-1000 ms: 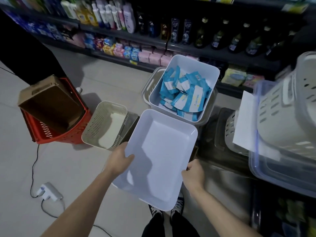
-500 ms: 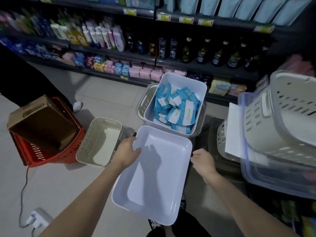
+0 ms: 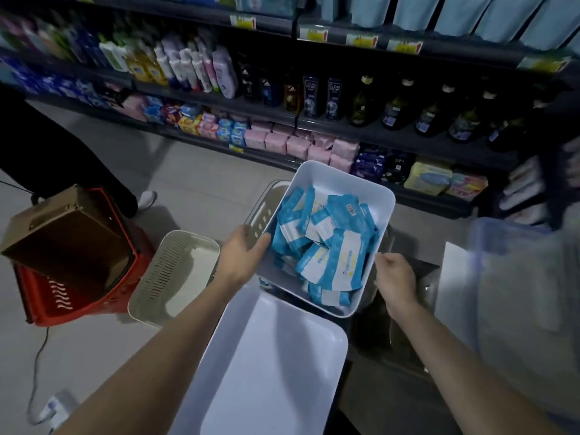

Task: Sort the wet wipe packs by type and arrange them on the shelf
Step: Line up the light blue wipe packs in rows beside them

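My left hand (image 3: pixel 241 254) grips the left rim of the bin (image 3: pixel 342 180), thumb hooked inside, fingers hidden underneath. My right hand (image 3: pixel 395 279) is curled at the right rim; I cannot tell whether it clasps it. The bin holds jumbled blue-and-white wipe packs (image 3: pixel 332 246) and sits in a grey basket (image 3: pixel 260 211), mostly covered. Nearer me lies an empty tray (image 3: pixel 266 372), cut off below. Left: a beige basket (image 3: pixel 163 277), and a red basket (image 3: pixel 62 306) carrying a box (image 3: pixel 62 233). The right side is blurred; the shelf (image 3: pixel 329 125) stands beyond.

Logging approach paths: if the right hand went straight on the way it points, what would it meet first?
Probably the right rim of the white bin holding wipe packs; the right hand sits close, contact unclear.
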Tool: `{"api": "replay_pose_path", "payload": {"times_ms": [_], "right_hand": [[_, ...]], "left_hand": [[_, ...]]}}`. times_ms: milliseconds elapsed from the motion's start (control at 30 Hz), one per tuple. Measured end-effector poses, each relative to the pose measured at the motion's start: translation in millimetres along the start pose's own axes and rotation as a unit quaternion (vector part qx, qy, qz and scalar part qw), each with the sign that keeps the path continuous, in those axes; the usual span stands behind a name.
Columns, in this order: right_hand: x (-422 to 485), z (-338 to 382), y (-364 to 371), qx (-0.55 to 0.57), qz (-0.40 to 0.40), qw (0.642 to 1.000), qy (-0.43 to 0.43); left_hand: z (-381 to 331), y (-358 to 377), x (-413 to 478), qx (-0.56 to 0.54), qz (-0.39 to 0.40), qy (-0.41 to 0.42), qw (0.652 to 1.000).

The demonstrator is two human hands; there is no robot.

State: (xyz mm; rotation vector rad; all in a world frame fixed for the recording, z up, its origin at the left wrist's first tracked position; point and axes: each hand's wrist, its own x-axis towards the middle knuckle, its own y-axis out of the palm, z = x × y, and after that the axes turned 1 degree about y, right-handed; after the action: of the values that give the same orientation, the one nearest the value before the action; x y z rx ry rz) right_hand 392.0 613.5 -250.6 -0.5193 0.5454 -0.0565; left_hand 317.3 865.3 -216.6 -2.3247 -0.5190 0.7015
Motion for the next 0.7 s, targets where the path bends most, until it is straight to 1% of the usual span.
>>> {"api": "replay_pose_path", "payload": {"times_ms": [100, 167, 333, 367, 433, 533, 600, 700], "right_hand": [[17.4, 3.8, 9.8, 0.031, 0.005, 0.999, -0.005], [22.5, 0.9, 14.6, 0.07, 0.025, 0.997, -0.007], [40.3, -20.9, 23.5, 0.171, 0.096, 0.978, 0.068], [43.0, -25.0, 25.4, 0.181, 0.11, 0.974, 0.081], [44.9, -28.9, 28.6, 0.212, 0.136, 0.963, 0.093], [44.8, -32.0, 33.7, 0.266, 0.157, 0.946, 0.096], [44.0, -33.2, 36.5, 0.284, 0.161, 0.94, 0.098], [44.7, -32.8, 37.5, 0.294, 0.147, 0.939, 0.103]], "left_hand": [[-13.2, 15.1, 28.3, -0.032, 0.016, -0.034, 0.999], [-10.3, 23.2, 47.2, -0.058, 0.045, -0.051, 0.996], [6.2, 32.1, 77.7, -0.171, 0.12, -0.115, 0.971], [7.8, 35.6, 79.7, -0.188, 0.135, -0.112, 0.966], [9.7, 41.7, 84.4, -0.206, 0.187, -0.099, 0.955], [9.1, 40.7, 86.1, -0.198, 0.266, -0.09, 0.939], [11.3, 37.6, 89.1, -0.214, 0.281, -0.108, 0.929], [10.6, 37.3, 89.8, -0.258, 0.278, -0.116, 0.918]]}}
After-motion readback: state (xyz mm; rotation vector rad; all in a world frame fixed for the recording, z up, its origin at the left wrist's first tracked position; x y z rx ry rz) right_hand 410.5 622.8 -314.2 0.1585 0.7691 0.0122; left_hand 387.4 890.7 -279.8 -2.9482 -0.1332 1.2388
